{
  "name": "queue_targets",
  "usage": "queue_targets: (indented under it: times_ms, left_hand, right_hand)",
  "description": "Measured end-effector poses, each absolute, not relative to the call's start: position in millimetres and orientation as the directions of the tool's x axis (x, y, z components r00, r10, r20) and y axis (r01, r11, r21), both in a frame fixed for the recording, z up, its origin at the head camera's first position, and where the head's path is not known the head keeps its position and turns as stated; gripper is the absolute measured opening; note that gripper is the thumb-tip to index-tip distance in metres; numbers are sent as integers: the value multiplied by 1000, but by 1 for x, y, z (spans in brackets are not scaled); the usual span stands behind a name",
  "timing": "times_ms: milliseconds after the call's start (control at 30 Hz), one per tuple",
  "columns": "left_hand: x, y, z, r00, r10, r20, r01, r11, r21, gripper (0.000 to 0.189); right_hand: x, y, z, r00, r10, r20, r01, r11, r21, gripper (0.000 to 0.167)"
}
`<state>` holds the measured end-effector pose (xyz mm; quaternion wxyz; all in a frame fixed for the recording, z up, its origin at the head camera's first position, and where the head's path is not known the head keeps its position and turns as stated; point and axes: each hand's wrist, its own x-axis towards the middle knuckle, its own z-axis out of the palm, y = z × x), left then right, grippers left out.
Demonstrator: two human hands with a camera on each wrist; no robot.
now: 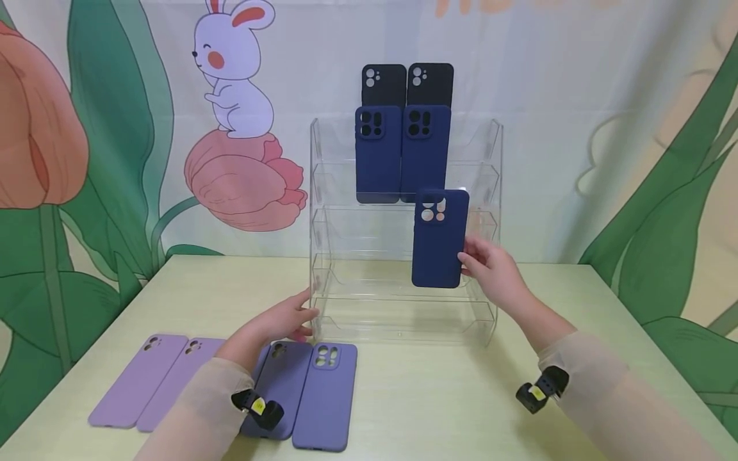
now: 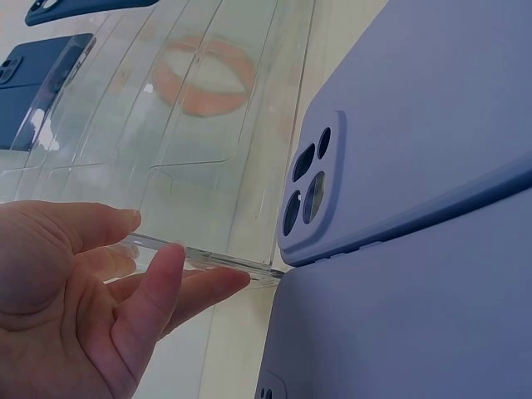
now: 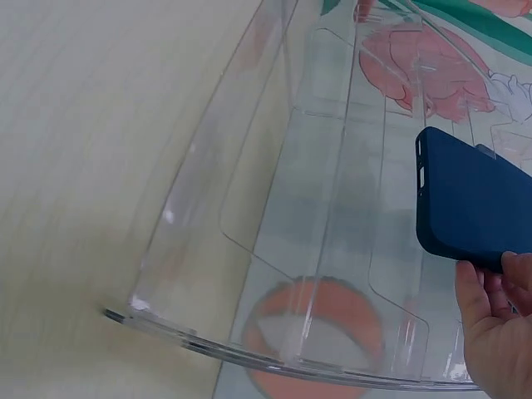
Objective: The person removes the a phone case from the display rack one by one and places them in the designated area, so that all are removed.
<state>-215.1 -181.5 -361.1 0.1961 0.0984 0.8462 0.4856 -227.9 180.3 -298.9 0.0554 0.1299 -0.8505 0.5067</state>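
A clear acrylic tiered display rack (image 1: 375, 331) stands on the table. My left hand (image 1: 275, 322) grips its left side panel low down; in the left wrist view, thumb and fingers (image 2: 150, 291) lie on either side of the panel's edge. My right hand (image 1: 494, 272) pinches a navy phone case (image 1: 439, 246) by its right edge, upright in front of the rack's middle tiers. The right wrist view shows fingertips at the lower edge of this case (image 3: 474, 199). Two other navy cases (image 1: 378, 163) stand side by side on a higher tier, with two black cases (image 1: 384, 86) behind them.
Bluish-purple phone cases (image 1: 325, 403) lie on the table (image 1: 426, 397) near the rack's front left corner, partly under my left forearm. Two lilac cases (image 1: 135, 384) lie farther left. A printed curtain (image 1: 346, 38) with a rabbit and tulips hangs behind the table.
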Motion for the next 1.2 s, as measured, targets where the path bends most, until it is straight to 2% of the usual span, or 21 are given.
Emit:
queue_targets:
  times_ms: [733, 1200]
  left_hand:
    - [-214, -181, -362, -908, 353, -228, -21, 503, 864, 60]
    - [-214, -181, -362, -913, 340, -225, -21, 512, 859, 60]
  right_hand:
    - [-211, 186, -322, -968, -174, 183, -245, 479, -843, 36]
    - [-197, 181, -341, -972, -216, 94, -186, 456, -870, 40]
